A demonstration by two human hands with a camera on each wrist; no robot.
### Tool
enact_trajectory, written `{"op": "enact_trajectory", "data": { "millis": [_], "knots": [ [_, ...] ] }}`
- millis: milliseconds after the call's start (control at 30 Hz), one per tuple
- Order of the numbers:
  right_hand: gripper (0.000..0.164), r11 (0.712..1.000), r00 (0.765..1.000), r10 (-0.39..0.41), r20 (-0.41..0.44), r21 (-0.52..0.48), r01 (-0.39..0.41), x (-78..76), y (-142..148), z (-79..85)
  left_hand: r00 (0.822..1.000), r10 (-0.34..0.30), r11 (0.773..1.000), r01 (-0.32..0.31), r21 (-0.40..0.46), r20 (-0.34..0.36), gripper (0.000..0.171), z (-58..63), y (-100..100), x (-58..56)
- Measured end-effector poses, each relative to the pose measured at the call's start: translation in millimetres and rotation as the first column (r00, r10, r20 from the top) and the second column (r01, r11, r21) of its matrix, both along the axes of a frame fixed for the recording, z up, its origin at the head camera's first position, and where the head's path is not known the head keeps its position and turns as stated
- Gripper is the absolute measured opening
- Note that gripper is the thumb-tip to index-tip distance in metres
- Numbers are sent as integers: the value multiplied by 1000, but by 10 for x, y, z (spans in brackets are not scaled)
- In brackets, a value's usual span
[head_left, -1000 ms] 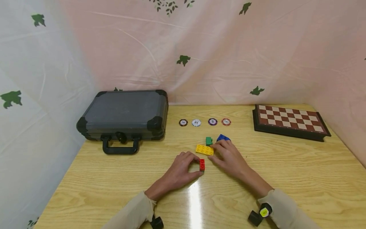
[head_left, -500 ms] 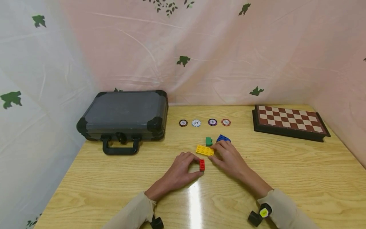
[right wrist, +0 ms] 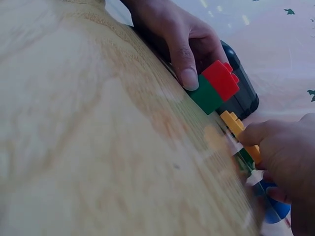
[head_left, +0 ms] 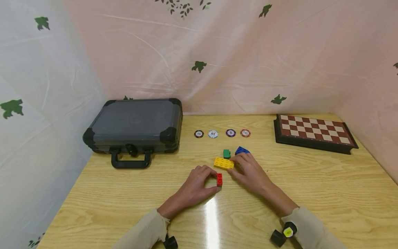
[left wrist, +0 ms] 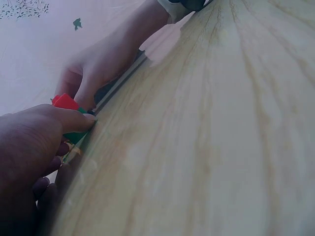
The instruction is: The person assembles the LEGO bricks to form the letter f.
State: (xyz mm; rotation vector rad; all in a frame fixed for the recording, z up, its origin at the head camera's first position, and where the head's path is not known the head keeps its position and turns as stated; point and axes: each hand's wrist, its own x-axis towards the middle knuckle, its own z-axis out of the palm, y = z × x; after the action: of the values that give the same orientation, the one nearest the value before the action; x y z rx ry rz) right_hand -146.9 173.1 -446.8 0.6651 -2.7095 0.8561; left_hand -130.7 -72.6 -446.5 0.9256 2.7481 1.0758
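Note:
My left hand (head_left: 194, 186) pinches a small stack standing on the table, a red brick (head_left: 219, 178) on top of a green brick (right wrist: 205, 94). To its right, my right hand (head_left: 253, 174) has thumb and forefinger at the right end of a long yellow brick (head_left: 222, 163), pinching it flat on the tabletop. Just behind the yellow one lies a small green brick (head_left: 226, 154). A blue brick (head_left: 242, 150) is close beyond the right fingers, partly covered by them. From the left wrist view, the red brick (left wrist: 65, 102) shows above the left thumb.
Several poker chips (head_left: 213, 134) lie in a row behind the bricks. A grey hard case (head_left: 133, 121) with a black handle sits at the back left. At the back right is a folded chessboard box (head_left: 315, 129). Draped cloth (head_left: 230, 52) borders the wooden table (head_left: 124, 204).
The yellow brick has slid slightly to the right with my right hand's fingertips. My left hand and the red-and-green stack have stayed in place.

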Motion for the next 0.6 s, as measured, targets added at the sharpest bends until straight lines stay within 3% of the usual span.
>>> {"op": "enact_trajectory", "data": {
  "millis": [233, 600],
  "knots": [
    [38, 999, 1000, 4, 8, -39, -3, 17, 22, 20, 1000, 3, 1000, -3, -1, 14, 34, -5, 0, 2],
    [36, 996, 997, 30, -66, -87, -36, 52, 61, 93, 1000, 0, 1000, 0, 5, 14, 35, -17, 2, -16]
  ]
}}
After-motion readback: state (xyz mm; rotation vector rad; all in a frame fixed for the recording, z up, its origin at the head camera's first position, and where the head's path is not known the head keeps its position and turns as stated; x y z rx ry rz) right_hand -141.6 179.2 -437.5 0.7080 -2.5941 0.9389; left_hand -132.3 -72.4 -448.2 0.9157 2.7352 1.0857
